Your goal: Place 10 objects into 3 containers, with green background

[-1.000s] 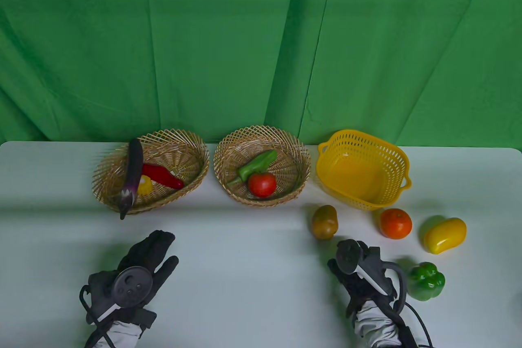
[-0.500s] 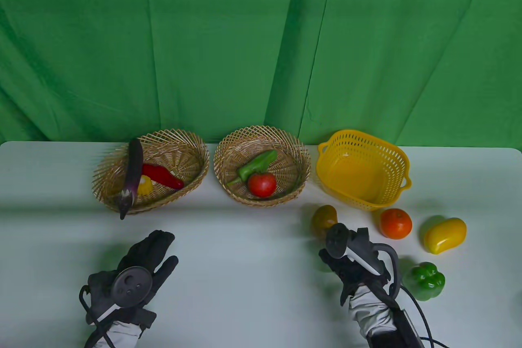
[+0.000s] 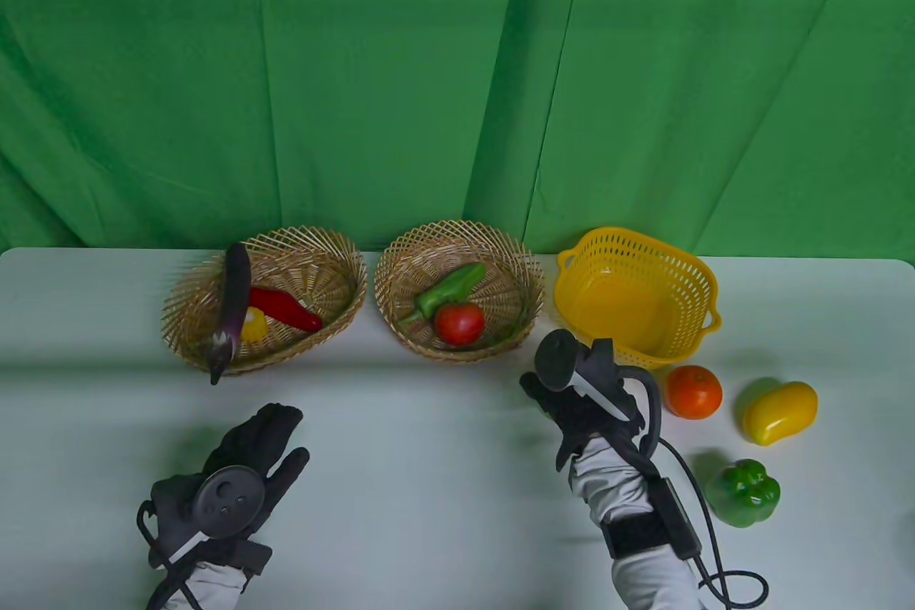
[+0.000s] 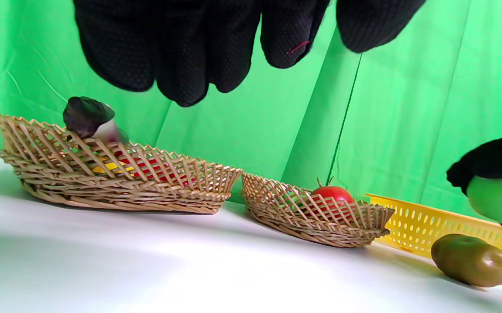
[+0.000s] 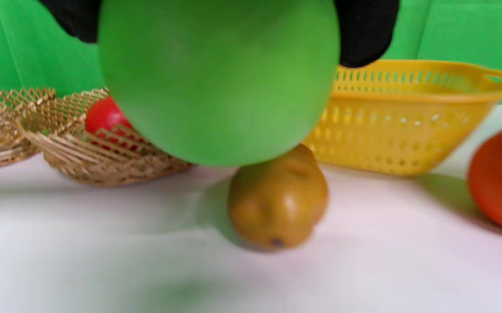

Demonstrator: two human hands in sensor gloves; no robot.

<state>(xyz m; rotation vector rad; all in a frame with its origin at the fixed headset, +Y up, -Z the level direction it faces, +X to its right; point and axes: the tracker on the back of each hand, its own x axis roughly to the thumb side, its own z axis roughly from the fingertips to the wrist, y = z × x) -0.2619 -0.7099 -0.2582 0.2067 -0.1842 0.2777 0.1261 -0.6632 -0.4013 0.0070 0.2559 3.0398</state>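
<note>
My right hand (image 3: 554,392) grips a round green fruit (image 5: 220,78) and holds it above the table, in front of the gap between the middle wicker basket (image 3: 386,281) and the yellow plastic basket (image 3: 636,295). The table view hides the fruit under the hand. A brown fruit (image 5: 277,204) lies on the table just below and beyond it. My left hand (image 3: 246,456) rests flat and empty on the table in front of the left wicker basket (image 3: 336,267). An orange (image 3: 693,392), a yellow mango (image 3: 779,412) and a green bell pepper (image 3: 743,492) lie at the right.
The left basket holds an eggplant (image 3: 232,302) overhanging its rim, a red chili (image 3: 282,307) and a yellow piece (image 3: 254,325). The middle basket holds a green pepper (image 3: 450,287) and a tomato (image 3: 460,322). A green curtain hangs behind the table.
My right hand has risen and moved away from me and to the left with the green fruit, now covering the brown fruit in the table view. The left hand has barely moved.
</note>
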